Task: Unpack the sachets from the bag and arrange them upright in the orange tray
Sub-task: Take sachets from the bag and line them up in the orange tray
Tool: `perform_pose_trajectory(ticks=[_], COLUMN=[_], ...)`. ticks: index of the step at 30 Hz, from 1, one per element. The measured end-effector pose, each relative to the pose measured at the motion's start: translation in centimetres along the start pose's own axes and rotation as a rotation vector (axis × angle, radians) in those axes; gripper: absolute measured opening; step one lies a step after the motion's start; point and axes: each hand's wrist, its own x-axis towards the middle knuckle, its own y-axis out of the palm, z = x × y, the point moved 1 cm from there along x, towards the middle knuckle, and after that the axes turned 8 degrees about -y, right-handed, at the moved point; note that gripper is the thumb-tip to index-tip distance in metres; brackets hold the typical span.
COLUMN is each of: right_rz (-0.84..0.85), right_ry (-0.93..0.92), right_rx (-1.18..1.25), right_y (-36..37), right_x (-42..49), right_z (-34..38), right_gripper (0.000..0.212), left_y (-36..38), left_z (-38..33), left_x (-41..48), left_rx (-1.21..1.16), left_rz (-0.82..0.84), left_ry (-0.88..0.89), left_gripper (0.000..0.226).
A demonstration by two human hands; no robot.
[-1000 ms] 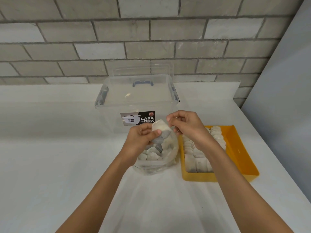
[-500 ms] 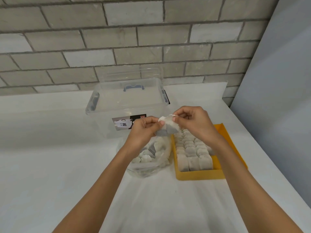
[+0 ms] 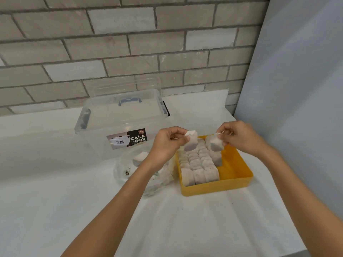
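A grey brick wall [image 3: 111, 52] rises behind the orange tray [image 3: 235, 180], and a plain pale panel [image 3: 297, 89] stands off to the tray's right. The white tabletop [image 3: 55, 210] carries the tray, which sits right of centre with its long side running away from the person. Behind and to the left of the tray stands a clear storage box [image 3: 104, 130] with a blue handle [image 3: 129, 101] showing through it at the back. A clear plastic bag [image 3: 130, 175] lies slumped just beside the tray's left wall, partly hidden by the left forearm, and a few sachets are visible inside it. The tray's left part is filled with rows of packed sachets [image 3: 196, 164] standing upright and pressed against each other, while its right part shows bare orange floor. The left hand [image 3: 165, 143] hovers over the tray's back left corner and pinches the top of one sachet [image 3: 190, 142] between thumb and fingertips, so that it hangs above the rows. The right hand [image 3: 239, 136] is raised over the tray's back right part and pinches a second sachet [image 3: 216, 144] by its upper edge in the same way, hanging just right of the rows. The two held sachets are apart from each other. A black and white label [image 3: 128, 140] reading CASA BOX sits on the box wall that faces the tray.
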Motion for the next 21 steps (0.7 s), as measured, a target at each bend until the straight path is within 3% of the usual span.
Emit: perform_pose_trajectory(ticks=[8, 21], right_rz=[0.207, 0.149], right_ry=[0.194, 0.263], right_rx=[-0.173, -0.137], right_y=[3.4, 5.9], right_x=[-0.2, 0.0], right_z=[-3.0, -3.0], right_gripper=[0.014, 0.012], left_y=[0.0, -0.5], left_z=[0.1, 0.6], left_x=[-0.1, -0.2], left_rx=[0.02, 0.023], left_rz=[0.002, -0.021], left_ry=[-0.021, 0.029], left_gripper=[0.003, 0.008])
